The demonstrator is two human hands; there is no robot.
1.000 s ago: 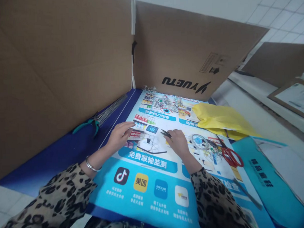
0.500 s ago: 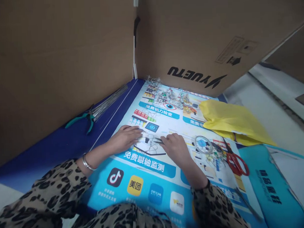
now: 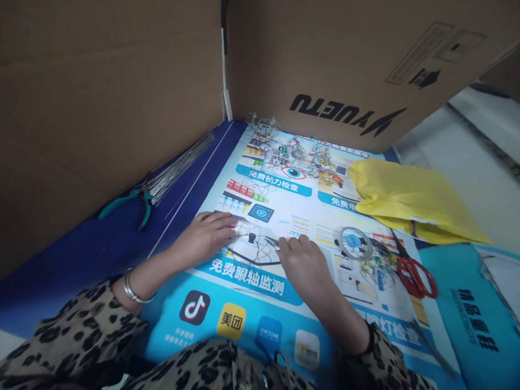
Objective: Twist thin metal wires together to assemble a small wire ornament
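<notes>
A thin bent wire outline lies on the printed poster sheet in front of me, in loose loops. My left hand rests low at its left end, fingertips together on the wire; the thumb is hidden. My right hand is closed around small pointed pliers, their handles hidden in the palm. The slim jaws point left, over the right side of the wire outline. Whether they touch the wire, I cannot tell.
Teal-handled pliers and a bundle of straight wires lie left. Tangled wire pieces sit at the back. Rightward are a clear tape roll, red scissors and a yellow bag. Cardboard walls stand behind.
The camera view has shifted slightly, so the surroundings sit a little differently. Both hands keep about the same place at the wire, and the pliers remain in my right hand.
</notes>
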